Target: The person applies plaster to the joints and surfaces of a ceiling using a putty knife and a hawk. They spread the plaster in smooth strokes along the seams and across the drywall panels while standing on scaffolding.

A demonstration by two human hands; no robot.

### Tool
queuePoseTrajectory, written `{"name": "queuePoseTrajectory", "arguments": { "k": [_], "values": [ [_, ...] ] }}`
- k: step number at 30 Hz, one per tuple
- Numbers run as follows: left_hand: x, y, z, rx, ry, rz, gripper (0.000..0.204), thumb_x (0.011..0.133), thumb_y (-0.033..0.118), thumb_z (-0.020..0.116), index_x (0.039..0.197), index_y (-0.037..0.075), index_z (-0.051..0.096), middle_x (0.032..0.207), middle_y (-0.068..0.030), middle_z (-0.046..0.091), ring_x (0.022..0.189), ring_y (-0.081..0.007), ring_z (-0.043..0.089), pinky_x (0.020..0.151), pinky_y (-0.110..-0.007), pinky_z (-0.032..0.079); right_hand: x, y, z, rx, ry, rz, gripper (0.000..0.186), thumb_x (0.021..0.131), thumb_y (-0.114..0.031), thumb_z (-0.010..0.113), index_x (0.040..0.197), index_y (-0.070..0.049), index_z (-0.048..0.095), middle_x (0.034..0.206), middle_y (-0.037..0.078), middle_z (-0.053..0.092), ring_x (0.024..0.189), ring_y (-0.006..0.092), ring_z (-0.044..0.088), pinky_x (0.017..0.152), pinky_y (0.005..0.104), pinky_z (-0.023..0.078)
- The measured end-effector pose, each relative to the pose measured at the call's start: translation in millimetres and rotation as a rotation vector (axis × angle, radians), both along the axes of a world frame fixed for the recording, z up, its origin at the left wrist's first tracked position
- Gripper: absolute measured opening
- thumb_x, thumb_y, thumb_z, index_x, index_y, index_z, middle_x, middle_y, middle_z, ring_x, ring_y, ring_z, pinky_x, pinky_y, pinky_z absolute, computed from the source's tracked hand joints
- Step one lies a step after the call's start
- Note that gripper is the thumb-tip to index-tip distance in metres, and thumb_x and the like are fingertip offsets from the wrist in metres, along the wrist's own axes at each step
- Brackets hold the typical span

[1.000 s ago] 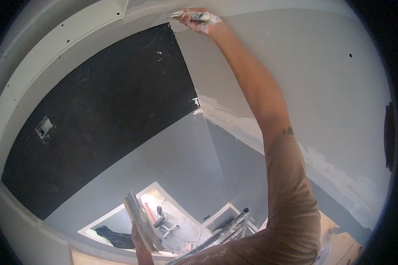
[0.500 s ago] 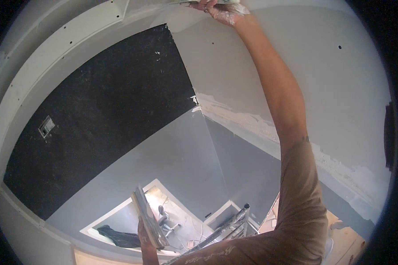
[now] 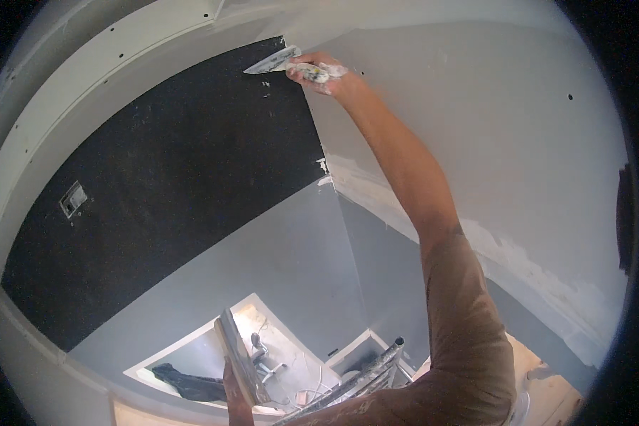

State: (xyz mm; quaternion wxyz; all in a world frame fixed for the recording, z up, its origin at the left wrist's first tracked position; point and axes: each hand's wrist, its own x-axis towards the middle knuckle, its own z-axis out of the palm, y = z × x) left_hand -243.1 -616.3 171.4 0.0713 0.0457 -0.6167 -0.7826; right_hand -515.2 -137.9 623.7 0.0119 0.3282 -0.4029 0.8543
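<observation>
High near top corner of matte black wall panel [image 3: 177, 163], your plaster-smeared right hand [image 3: 315, 74] pinches grey triangular-bladed putty knife [image 3: 271, 62]; below, left hand [image 3: 237, 392] grips long grey flat-bladed tool [image 3: 238, 353]. Blade contact unclear; best keep angle shallow, pressure light.

right sleeve [image 3: 468, 305]: short, brown, creased | right grip [image 3: 324, 61]: white smears [image 3: 336, 70]

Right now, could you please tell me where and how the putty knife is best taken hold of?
I would grip the putty knife by its handle, coming from the right, as the right hand does: the thin, flat blade points left, while the handle lies at the opposite end. White smears on it may make it slippery.
</observation>
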Motion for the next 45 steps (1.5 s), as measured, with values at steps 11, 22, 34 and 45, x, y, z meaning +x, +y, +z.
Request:
{"name": "queuePoseTrajectory", "arguments": {
  "k": [11,22,34,45],
  "values": [
    [-1,-37,-37,0.157,-0.203,-0.026,0.051,0.102,0.053,0.042,0.126,0.010,0.056,0.096,-0.0048,0.060,0.080,-0.0156,0.060,0.068,-0.030,0.051,-85,10,41,-0.104,0.002,0.087,0.019,0.097,-0.001,0.052,0.109,0.005,0.038,0.091,0.016,0.048,0.075,0.0216,0.056,0.050,0.0249,0.056],
    [-8,-45,-51,0.160,-0.141,-0.019,0.050,0.102,0.052,0.042,0.125,0.008,0.054,0.094,-0.0049,0.059,0.077,-0.0154,0.060,0.068,-0.029,0.053,-92,24,55,-0.194,0.055,0.104,0.030,0.097,0.002,0.049,0.119,0.012,0.031,0.099,0.020,0.047,0.077,0.0222,0.056,0.055,0.0240,0.057],
    [10,-20,-20,0.168,-0.090,0.008,0.050,0.103,0.051,0.042,0.125,0.008,0.054,0.093,-0.0047,0.058,0.080,-0.0144,0.060,0.071,-0.028,0.054,-47,28,43,-0.242,0.115,0.159,0.026,0.098,0.002,0.046,0.120,0.008,0.034,0.100,0.021,0.045,0.075,0.0226,0.053,0.055,0.0270,0.053],
    [30,-4,-1,0.222,-0.102,-0.033,0.046,0.103,0.047,0.043,0.125,0.009,0.055,0.093,-0.0034,0.058,0.077,-0.0137,0.061,0.066,-0.027,0.054,17,44,39,-0.252,0.103,0.201,0.024,0.098,0.002,0.047,0.119,0.007,0.037,0.100,0.022,0.047,0.075,0.0236,0.054,0.052,0.0266,0.053]
  ]
}}
